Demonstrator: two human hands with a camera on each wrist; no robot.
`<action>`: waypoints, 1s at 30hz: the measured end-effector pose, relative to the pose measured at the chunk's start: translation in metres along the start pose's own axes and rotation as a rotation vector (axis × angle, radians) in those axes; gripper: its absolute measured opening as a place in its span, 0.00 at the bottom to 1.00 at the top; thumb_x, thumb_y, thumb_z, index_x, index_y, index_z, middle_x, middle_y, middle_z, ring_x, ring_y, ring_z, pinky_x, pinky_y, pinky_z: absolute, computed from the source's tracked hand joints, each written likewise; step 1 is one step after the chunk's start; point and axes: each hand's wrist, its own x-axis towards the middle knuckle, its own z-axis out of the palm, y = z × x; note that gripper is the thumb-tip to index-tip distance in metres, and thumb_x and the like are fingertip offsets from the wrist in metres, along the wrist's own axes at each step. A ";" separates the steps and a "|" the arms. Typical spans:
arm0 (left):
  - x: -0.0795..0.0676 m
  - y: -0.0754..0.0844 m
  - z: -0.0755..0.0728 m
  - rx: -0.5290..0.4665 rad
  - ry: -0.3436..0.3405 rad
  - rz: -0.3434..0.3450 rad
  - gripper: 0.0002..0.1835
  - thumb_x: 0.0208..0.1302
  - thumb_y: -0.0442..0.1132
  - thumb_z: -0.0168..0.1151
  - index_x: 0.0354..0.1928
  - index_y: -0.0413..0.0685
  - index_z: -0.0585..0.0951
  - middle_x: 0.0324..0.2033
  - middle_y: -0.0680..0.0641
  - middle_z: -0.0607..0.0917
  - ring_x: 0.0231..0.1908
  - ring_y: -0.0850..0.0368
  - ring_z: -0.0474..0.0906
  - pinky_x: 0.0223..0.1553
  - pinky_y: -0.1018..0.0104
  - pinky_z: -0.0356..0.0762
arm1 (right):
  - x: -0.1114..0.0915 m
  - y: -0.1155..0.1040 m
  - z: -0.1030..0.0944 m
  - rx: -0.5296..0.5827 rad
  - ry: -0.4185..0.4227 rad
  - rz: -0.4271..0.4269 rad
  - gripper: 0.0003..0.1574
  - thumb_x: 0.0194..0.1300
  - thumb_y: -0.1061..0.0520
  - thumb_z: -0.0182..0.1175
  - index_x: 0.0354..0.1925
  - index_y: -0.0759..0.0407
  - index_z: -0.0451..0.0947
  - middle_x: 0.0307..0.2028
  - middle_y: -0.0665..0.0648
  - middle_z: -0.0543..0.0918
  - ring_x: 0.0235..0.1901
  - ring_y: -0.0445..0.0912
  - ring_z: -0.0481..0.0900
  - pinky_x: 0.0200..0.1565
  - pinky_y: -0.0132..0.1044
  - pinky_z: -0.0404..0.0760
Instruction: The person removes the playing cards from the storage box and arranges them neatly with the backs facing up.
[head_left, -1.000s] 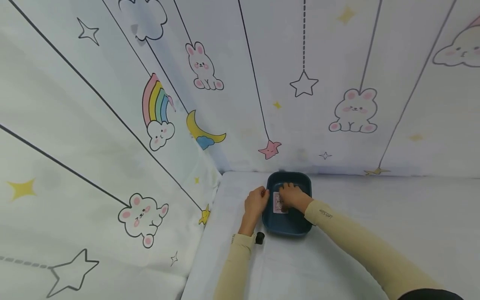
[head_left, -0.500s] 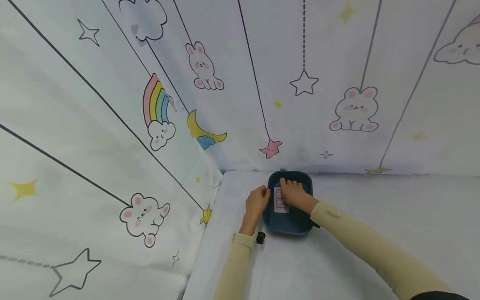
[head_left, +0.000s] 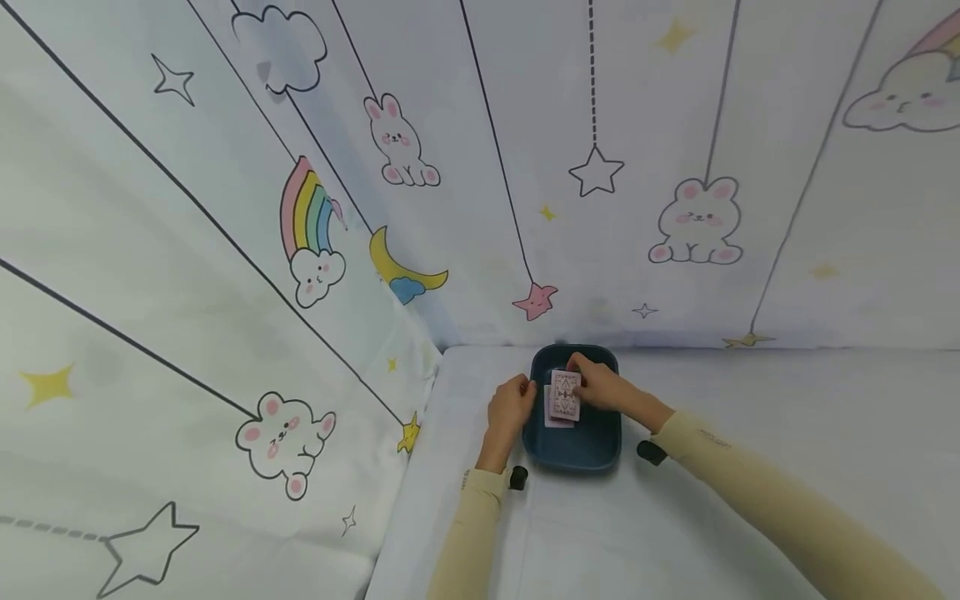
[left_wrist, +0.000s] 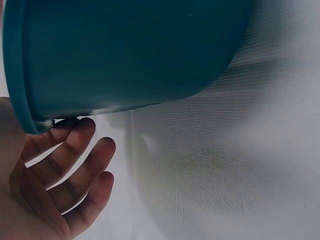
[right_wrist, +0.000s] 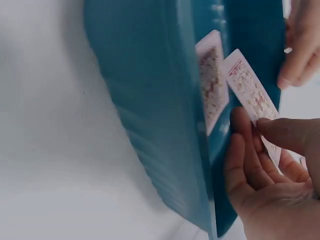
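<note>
The left hand (head_left: 512, 402) grips the left rim of the dark blue bin (head_left: 573, 454), its thumb hidden behind the wall in the left wrist view, which alone shows the other fingers slightly apart under the rim. In the bin lies a patterned card (head_left: 558, 423), partly covered from the head view and cut off by the near rim in the right wrist view, so I cannot tell whether it is a stack. Over it, the raised card (head_left: 566, 395) is pinched between thumb and fingers of the right hand (head_left: 603, 386), tilted, its underside unseen.
</note>
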 end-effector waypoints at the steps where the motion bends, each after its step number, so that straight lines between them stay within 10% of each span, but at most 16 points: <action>1: 0.000 0.000 0.000 -0.002 0.002 -0.002 0.14 0.73 0.48 0.57 0.30 0.51 0.78 0.21 0.52 0.77 0.20 0.59 0.68 0.22 0.66 0.62 | -0.002 0.000 -0.002 0.016 0.008 -0.006 0.22 0.69 0.64 0.59 0.59 0.64 0.66 0.33 0.58 0.79 0.27 0.46 0.76 0.30 0.36 0.75; 30: 0.000 -0.002 0.004 -0.011 -0.015 -0.029 0.14 0.74 0.49 0.56 0.32 0.50 0.79 0.23 0.51 0.80 0.20 0.59 0.70 0.22 0.66 0.64 | -0.059 0.024 -0.040 0.270 0.080 0.009 0.27 0.71 0.59 0.59 0.66 0.61 0.69 0.39 0.62 0.82 0.40 0.54 0.80 0.42 0.52 0.84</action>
